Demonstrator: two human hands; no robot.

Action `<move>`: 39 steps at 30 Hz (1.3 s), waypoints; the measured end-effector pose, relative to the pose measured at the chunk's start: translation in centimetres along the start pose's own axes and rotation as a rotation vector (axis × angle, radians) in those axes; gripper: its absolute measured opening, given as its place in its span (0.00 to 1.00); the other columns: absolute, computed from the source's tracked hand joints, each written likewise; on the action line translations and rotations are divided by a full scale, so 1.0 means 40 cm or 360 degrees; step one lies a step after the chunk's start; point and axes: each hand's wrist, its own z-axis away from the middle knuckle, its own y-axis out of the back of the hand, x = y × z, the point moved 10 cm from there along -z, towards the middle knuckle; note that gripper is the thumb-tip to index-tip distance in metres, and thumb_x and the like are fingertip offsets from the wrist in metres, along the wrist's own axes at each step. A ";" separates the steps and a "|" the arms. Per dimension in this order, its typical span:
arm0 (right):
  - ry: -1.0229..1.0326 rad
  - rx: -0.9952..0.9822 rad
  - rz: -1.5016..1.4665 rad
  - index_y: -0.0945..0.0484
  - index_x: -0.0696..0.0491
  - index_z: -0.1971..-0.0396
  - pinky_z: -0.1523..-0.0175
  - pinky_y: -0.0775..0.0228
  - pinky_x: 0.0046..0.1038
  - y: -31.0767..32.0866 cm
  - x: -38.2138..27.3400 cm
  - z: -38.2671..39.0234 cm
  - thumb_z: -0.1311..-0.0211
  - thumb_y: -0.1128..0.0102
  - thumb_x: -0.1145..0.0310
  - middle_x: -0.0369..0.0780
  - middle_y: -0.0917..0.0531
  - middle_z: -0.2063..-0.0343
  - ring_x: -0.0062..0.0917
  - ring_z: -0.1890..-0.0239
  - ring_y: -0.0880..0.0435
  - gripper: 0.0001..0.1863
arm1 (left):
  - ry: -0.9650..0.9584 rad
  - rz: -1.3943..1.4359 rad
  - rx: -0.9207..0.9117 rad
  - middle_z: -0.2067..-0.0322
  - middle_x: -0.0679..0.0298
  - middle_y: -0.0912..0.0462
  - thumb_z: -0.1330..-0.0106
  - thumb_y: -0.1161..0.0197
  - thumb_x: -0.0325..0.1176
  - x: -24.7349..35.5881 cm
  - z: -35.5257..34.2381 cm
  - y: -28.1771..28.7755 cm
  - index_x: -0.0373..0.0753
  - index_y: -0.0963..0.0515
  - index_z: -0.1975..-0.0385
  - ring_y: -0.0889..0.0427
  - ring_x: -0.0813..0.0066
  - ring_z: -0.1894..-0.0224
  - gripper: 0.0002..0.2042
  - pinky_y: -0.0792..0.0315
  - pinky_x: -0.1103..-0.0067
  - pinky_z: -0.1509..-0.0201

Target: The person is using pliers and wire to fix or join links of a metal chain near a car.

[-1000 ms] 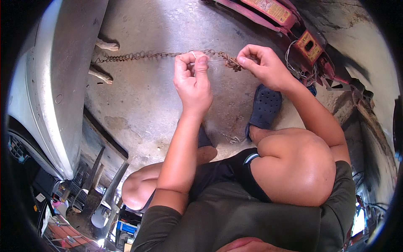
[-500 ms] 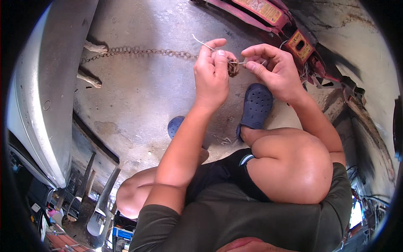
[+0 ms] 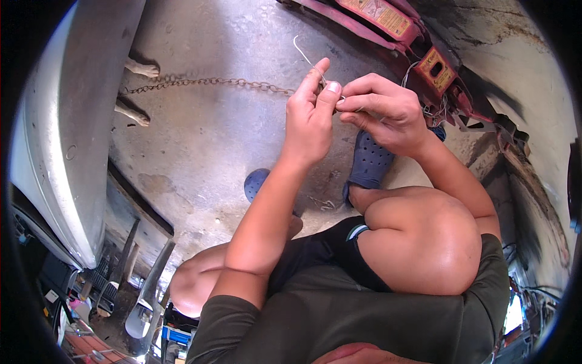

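A thin pale metal wire (image 3: 302, 53) rises from between the thumb and fingers of my left hand (image 3: 308, 124), its free tip curled over at the top. A rusty chain (image 3: 233, 82) stretches in from the left and runs up to that same hand. Against the left thumb, my right hand (image 3: 391, 115) pinches the other part of the wire with thumb and fingertips. The two hands touch or nearly touch, and the chain's bunched end is mostly hidden behind the fingers.
Two animal paws (image 3: 143, 68) stand beside the chain at the left, next to a large silver-grey panel (image 3: 79, 121). A red metal floor jack (image 3: 388, 23) lies at the upper right. Below my hands are my blue clogs (image 3: 371, 161) on the concrete floor (image 3: 182, 145).
My right hand has moved left and closed in on the left hand. The wire's free tip has shifted up and right, and the rusty bunch of chain is now covered by fingers.
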 end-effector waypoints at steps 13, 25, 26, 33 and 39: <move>0.0219 0.0106 0.0075 0.14 0.57 0.63 0.60 0.19 0.29 0.017 -0.041 -0.011 0.50 0.21 0.79 0.42 0.14 0.65 0.31 0.65 0.13 0.14 | 0.0099 0.0201 -0.0136 0.69 0.68 0.23 0.20 0.52 0.34 0.005 0.002 -0.007 0.25 0.39 0.27 0.29 0.84 0.70 0.26 0.31 0.83 0.66; 0.0462 -0.0062 0.0301 0.16 0.57 0.69 0.55 0.21 0.34 -0.014 -0.069 -0.022 0.54 0.25 0.78 0.41 0.16 0.67 0.37 0.62 0.15 0.11 | 0.0279 -0.0043 -0.0321 0.68 0.69 0.21 0.20 0.56 0.38 -0.002 0.032 -0.041 0.29 0.35 0.28 0.27 0.84 0.69 0.26 0.31 0.84 0.64; 0.0464 -0.0060 0.0303 0.16 0.57 0.69 0.55 0.21 0.34 -0.015 -0.069 -0.022 0.54 0.25 0.78 0.41 0.16 0.67 0.37 0.62 0.15 0.11 | 0.0353 0.0156 -0.0357 0.69 0.70 0.22 0.20 0.56 0.38 -0.016 0.035 -0.052 0.30 0.34 0.29 0.29 0.85 0.69 0.25 0.32 0.84 0.65; 0.0415 -0.0063 0.0289 0.15 0.56 0.68 0.52 0.22 0.35 -0.007 -0.055 -0.016 0.51 0.25 0.77 0.40 0.16 0.64 0.38 0.57 0.16 0.10 | 0.0412 0.0455 0.0079 0.56 0.64 0.17 0.21 0.55 0.37 -0.059 0.039 -0.024 0.28 0.31 0.31 0.21 0.81 0.60 0.25 0.26 0.81 0.57; 0.0167 0.0018 0.0147 0.14 0.55 0.64 0.47 0.21 0.34 0.013 -0.006 0.008 0.50 0.22 0.75 0.42 0.16 0.53 0.37 0.50 0.17 0.12 | 0.0433 0.0677 -0.0248 0.52 0.61 0.17 0.20 0.50 0.35 -0.062 0.033 -0.044 0.26 0.37 0.29 0.19 0.83 0.59 0.25 0.24 0.84 0.58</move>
